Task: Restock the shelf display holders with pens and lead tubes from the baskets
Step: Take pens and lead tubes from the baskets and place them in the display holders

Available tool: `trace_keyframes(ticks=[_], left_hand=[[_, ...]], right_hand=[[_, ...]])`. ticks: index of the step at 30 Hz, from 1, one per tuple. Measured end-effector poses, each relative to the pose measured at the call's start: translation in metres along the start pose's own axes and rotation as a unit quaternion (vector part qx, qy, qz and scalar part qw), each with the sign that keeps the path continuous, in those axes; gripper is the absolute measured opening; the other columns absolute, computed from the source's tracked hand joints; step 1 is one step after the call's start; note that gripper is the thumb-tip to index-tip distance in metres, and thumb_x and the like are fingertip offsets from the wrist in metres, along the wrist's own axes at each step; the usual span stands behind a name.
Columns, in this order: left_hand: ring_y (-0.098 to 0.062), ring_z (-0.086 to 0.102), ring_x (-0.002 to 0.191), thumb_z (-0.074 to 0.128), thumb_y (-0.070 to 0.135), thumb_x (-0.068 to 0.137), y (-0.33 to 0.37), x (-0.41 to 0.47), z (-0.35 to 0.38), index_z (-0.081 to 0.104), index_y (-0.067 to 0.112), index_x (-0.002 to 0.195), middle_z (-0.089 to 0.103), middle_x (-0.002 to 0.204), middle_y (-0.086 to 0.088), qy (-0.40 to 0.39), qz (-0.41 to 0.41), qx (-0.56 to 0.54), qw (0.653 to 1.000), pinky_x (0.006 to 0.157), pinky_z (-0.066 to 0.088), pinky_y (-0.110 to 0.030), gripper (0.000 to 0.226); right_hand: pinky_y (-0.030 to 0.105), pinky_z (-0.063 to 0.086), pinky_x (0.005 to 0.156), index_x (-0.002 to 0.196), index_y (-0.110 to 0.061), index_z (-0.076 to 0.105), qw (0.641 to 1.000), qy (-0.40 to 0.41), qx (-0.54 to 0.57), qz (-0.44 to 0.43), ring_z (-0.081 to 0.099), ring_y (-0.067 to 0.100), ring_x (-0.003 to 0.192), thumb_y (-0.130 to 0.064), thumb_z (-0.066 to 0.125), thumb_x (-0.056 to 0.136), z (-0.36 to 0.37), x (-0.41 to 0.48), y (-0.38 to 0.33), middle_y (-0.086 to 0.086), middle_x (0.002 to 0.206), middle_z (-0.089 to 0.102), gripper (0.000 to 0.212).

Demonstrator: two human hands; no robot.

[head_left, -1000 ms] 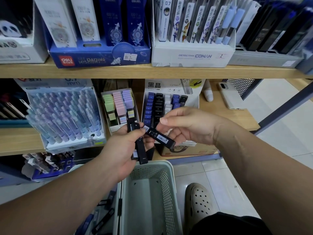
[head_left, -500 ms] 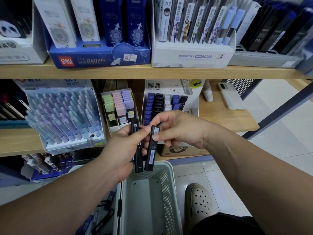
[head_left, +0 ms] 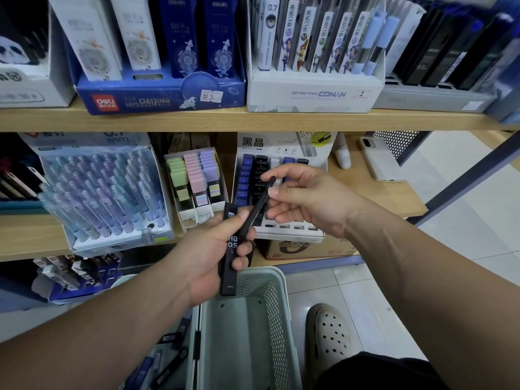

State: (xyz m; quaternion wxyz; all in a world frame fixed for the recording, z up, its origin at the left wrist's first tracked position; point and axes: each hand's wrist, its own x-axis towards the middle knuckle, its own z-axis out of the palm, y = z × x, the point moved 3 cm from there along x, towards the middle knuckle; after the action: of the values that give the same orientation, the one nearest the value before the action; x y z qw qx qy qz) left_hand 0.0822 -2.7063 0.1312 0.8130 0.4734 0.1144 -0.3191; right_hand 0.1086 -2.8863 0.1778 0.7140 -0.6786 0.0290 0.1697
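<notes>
My left hand (head_left: 209, 253) grips a black lead tube (head_left: 230, 266) marked HB 0.5, held upright over the pale green basket (head_left: 277, 299). My right hand (head_left: 308, 197) pinches a second black lead tube (head_left: 257, 209), tilted with its top end pointing toward the white lead-tube display holder (head_left: 289, 233) on the lower shelf. That holder has rows of blue and black tubes, partly hidden behind my right hand. The tilted tube's lower end lies close to my left thumb.
A tray of pastel pens (head_left: 104, 192) and a box of pastel erasers (head_left: 194, 181) stand left of the holder. A white phone (head_left: 380, 161) lies on the shelf at right. Boxed pens fill the upper shelf (head_left: 253, 119). A second basket with dark tubes (head_left: 168, 358) sits lower left.
My right hand has lifted its tube up and toward the display holder, tilting it from upright to slanted. My left hand keeps its tube in about the same place.
</notes>
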Motion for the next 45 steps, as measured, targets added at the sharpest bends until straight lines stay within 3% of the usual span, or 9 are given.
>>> trace_keyframes(ticks=[7, 15, 19, 21, 23, 26, 29, 38, 45], left_hand=[[-0.01, 0.045, 0.046, 0.067, 0.016, 0.093, 0.0, 0.003, -0.002, 0.071, 0.015, 0.112, 0.059, 0.067, -0.003, 0.027, 0.04, 0.041, 0.998, 0.038, 0.035, -0.021, 0.019], [-0.014, 0.046, 0.049, 0.065, 0.021, 0.091, -0.001, 0.001, -0.004, 0.067, 0.011, 0.12, 0.058, 0.071, -0.006, 0.019, -0.016, 0.034, 0.999, 0.041, 0.035, -0.023, 0.031], [-0.017, 0.05, 0.053, 0.045, 0.009, 0.094, -0.001, 0.0, -0.002, 0.064, 0.003, 0.124, 0.059, 0.073, -0.01, 0.018, -0.041, -0.011, 0.999, 0.044, 0.042, -0.025, 0.036], [-0.018, 0.053, 0.055, 0.046, 0.006, 0.097, -0.001, -0.001, 0.001, 0.064, 0.001, 0.123, 0.064, 0.078, -0.013, 0.018, -0.029, -0.012, 0.999, 0.045, 0.046, -0.026, 0.032], [-0.02, 0.06, 0.057, 0.048, 0.006, 0.101, -0.001, -0.004, 0.003, 0.062, 0.001, 0.123, 0.072, 0.089, -0.016, 0.009, -0.021, -0.014, 1.0, 0.047, 0.05, -0.026, 0.027], [-0.024, 0.068, 0.061, 0.049, 0.011, 0.103, -0.001, -0.005, 0.004, 0.058, 0.003, 0.125, 0.075, 0.106, -0.018, 0.002, -0.015, -0.001, 1.0, 0.049, 0.054, -0.03, 0.025], [-0.022, 0.067, 0.057, 0.053, 0.015, 0.102, -0.001, -0.005, 0.001, 0.056, 0.004, 0.124, 0.076, 0.104, -0.017, 0.011, -0.008, 0.021, 1.0, 0.049, 0.054, -0.031, 0.025], [-0.019, 0.059, 0.053, 0.047, 0.015, 0.1, 0.0, -0.002, -0.006, 0.059, 0.0, 0.116, 0.075, 0.101, -0.021, 0.032, -0.033, 0.025, 0.999, 0.045, 0.05, -0.025, 0.025], [-0.025, 0.063, 0.053, 0.057, 0.022, 0.101, 0.001, -0.004, -0.005, 0.06, 0.012, 0.11, 0.075, 0.093, -0.02, 0.035, -0.012, 0.033, 0.999, 0.043, 0.049, -0.031, 0.014]], right_hand=[[0.028, 0.061, 0.063, 0.102, -0.007, 0.069, 0.994, 0.066, -0.08, -0.017, 0.074, 0.021, 0.07, -0.003, 0.067, 0.094, 0.005, 0.001, 0.002, 0.021, 0.093, 0.072, 0.009], [0.031, 0.061, 0.061, 0.1, -0.01, 0.065, 0.978, 0.175, -0.086, -0.07, 0.068, 0.017, 0.059, 0.004, 0.063, 0.093, -0.047, -0.008, -0.028, 0.002, 0.07, 0.069, 0.016], [0.032, 0.062, 0.064, 0.119, -0.008, 0.061, 0.935, 0.271, -0.206, -0.099, 0.07, 0.017, 0.061, 0.001, 0.066, 0.094, -0.076, -0.011, -0.022, 0.011, 0.082, 0.069, 0.027], [0.041, 0.062, 0.076, 0.113, -0.015, 0.064, 0.897, 0.313, -0.292, -0.107, 0.073, 0.022, 0.074, -0.005, 0.07, 0.092, -0.082, -0.008, -0.014, 0.016, 0.093, 0.07, 0.023], [0.043, 0.059, 0.083, 0.106, -0.02, 0.068, 0.861, 0.337, -0.361, -0.125, 0.071, 0.022, 0.082, -0.011, 0.072, 0.091, -0.083, -0.004, -0.009, 0.005, 0.091, 0.071, 0.019], [0.031, 0.054, 0.078, 0.105, -0.019, 0.072, 0.823, 0.344, -0.42, -0.169, 0.068, 0.019, 0.084, -0.011, 0.069, 0.092, -0.078, 0.005, -0.007, -0.005, 0.089, 0.07, 0.016], [0.022, 0.046, 0.075, 0.109, -0.017, 0.072, 0.813, 0.341, -0.439, -0.176, 0.067, 0.019, 0.087, -0.009, 0.066, 0.094, -0.077, 0.013, -0.003, -0.001, 0.095, 0.073, 0.019], [0.032, 0.054, 0.078, 0.112, -0.02, 0.07, 0.815, 0.303, -0.469, -0.153, 0.068, 0.023, 0.092, -0.01, 0.063, 0.096, -0.075, 0.027, 0.01, 0.005, 0.102, 0.074, 0.021], [0.012, 0.034, 0.081, 0.119, -0.014, 0.075, 0.776, 0.31, -0.529, -0.15, 0.066, 0.025, 0.104, -0.006, 0.061, 0.095, -0.07, 0.025, 0.008, 0.012, 0.119, 0.069, 0.029]])
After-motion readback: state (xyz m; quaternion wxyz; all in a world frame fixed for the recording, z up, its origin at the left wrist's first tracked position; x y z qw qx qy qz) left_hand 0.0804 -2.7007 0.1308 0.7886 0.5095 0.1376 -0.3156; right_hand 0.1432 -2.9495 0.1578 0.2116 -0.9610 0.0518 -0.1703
